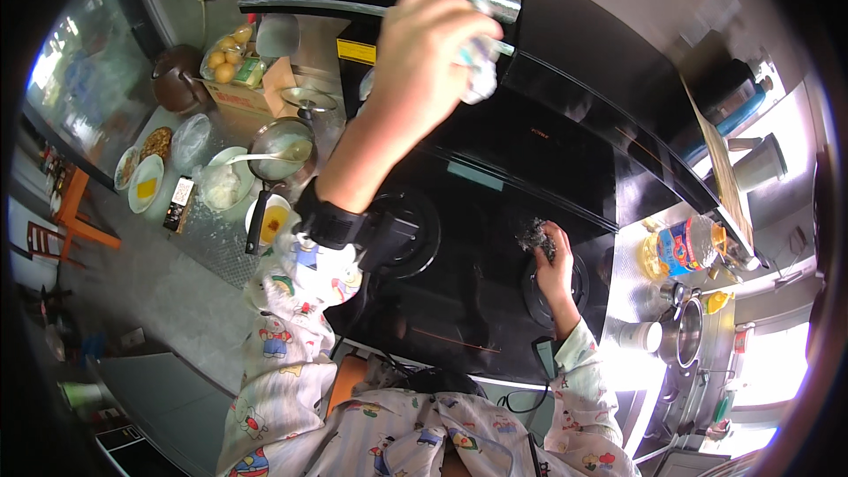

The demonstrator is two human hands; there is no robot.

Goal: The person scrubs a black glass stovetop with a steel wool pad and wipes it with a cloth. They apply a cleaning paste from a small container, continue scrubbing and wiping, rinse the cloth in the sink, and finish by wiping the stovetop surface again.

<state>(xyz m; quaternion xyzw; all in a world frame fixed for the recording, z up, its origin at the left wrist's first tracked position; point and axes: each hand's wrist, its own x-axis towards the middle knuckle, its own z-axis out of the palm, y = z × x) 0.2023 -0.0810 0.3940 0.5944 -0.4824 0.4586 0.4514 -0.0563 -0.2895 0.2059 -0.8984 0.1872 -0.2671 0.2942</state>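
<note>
My left hand (430,46) is raised in front of the black range hood (530,129), its fingers closed around a crumpled white and pale-blue cloth (482,73). The cloth is by the hood's upper edge; I cannot tell whether it touches. Lower and to the right, my right hand (558,262) grips a dark, wiry metal scourer (535,238) over the black glass gas hob (464,278). Near that hand is the right burner (580,285). The left burner (424,238) is partly covered by the black band on my left wrist.
Left of the hob stand a saucepan (285,132), a bowl of yellow liquid (273,222), a plate of white food (224,189), a phone (177,204) and a cardboard box (242,98). On the right are a large oil bottle (682,246), a white canister (641,336) and a steel pot (689,331).
</note>
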